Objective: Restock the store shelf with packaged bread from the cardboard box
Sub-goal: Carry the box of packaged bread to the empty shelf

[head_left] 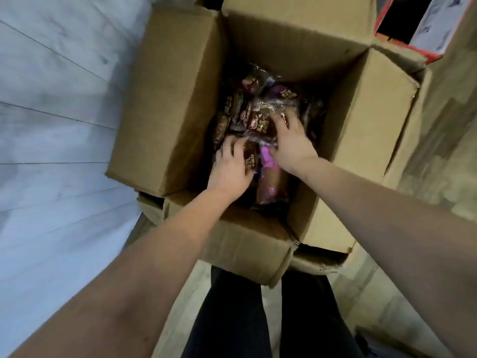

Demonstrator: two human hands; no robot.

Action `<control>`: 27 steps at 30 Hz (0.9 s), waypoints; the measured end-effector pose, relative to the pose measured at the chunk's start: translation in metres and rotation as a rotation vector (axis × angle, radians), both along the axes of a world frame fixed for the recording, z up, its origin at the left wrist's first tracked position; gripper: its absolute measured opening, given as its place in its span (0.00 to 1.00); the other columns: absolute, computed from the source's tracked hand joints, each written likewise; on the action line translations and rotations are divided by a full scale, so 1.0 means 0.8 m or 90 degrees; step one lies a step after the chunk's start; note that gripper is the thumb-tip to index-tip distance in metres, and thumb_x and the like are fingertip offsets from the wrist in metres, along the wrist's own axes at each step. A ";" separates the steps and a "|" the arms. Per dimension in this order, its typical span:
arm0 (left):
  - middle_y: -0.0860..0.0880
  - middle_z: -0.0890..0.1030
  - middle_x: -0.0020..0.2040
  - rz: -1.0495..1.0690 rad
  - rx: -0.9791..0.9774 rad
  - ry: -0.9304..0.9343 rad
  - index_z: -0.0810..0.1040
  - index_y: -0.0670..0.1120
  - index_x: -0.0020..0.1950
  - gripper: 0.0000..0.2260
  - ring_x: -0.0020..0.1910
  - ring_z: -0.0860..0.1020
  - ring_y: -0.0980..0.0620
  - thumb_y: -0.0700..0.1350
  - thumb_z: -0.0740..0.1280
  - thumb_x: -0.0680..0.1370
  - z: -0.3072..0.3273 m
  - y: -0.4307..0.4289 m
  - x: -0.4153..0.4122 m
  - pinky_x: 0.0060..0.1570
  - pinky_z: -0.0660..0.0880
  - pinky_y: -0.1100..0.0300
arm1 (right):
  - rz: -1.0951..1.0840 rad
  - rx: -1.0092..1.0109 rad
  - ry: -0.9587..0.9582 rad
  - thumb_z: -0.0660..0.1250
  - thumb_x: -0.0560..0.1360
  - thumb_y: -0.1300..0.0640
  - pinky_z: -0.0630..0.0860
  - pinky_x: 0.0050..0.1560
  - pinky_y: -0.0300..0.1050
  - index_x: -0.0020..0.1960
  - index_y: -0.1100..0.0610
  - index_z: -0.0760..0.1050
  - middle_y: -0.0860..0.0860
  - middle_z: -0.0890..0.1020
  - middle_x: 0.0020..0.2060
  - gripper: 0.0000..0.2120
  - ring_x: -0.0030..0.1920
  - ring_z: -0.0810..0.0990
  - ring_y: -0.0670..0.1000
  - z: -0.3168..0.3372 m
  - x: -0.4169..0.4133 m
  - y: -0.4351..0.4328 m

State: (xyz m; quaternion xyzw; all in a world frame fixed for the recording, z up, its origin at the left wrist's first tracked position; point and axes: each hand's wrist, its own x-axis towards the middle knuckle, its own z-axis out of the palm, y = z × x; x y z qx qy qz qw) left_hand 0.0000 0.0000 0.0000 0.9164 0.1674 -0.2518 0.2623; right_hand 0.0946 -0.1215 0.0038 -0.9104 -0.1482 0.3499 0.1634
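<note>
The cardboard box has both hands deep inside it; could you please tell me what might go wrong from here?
The right hand grips a brown packet; squeezing could squash the bread. The left hand grips a dark packet in a loose pile, so neighbours like the pink packet may snag. The near flap of the cardboard box could catch packets coming out.

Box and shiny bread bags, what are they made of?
The cardboard box looks like plain brown cardboard, dull and matte, with creased flaps and ragged, torn edges. The bread packets seem to be wrapped in thin clear plastic film. It is glossy and crinkled, catches the light, and lets the brown bread show through.
</note>
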 end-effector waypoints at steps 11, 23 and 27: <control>0.39 0.60 0.73 0.217 -0.093 0.061 0.54 0.45 0.76 0.38 0.71 0.64 0.42 0.42 0.73 0.72 -0.072 -0.017 0.035 0.68 0.63 0.55 | -0.289 -0.091 -0.077 0.63 0.75 0.50 0.61 0.69 0.60 0.75 0.47 0.55 0.56 0.55 0.75 0.31 0.70 0.59 0.65 -0.086 0.008 0.040; 0.43 0.76 0.61 0.103 -0.096 0.157 0.68 0.43 0.67 0.24 0.60 0.75 0.44 0.42 0.71 0.73 -0.021 0.035 0.060 0.56 0.72 0.58 | -0.306 -0.122 0.018 0.68 0.75 0.51 0.68 0.59 0.61 0.71 0.52 0.60 0.56 0.58 0.70 0.28 0.66 0.62 0.63 -0.031 -0.023 0.026; 0.41 0.71 0.66 0.100 -0.101 0.141 0.62 0.44 0.71 0.30 0.64 0.72 0.42 0.41 0.71 0.73 -0.010 0.034 0.055 0.61 0.70 0.55 | -0.320 -0.064 0.013 0.65 0.76 0.49 0.64 0.66 0.63 0.73 0.52 0.58 0.55 0.57 0.72 0.30 0.70 0.59 0.62 -0.018 -0.033 0.026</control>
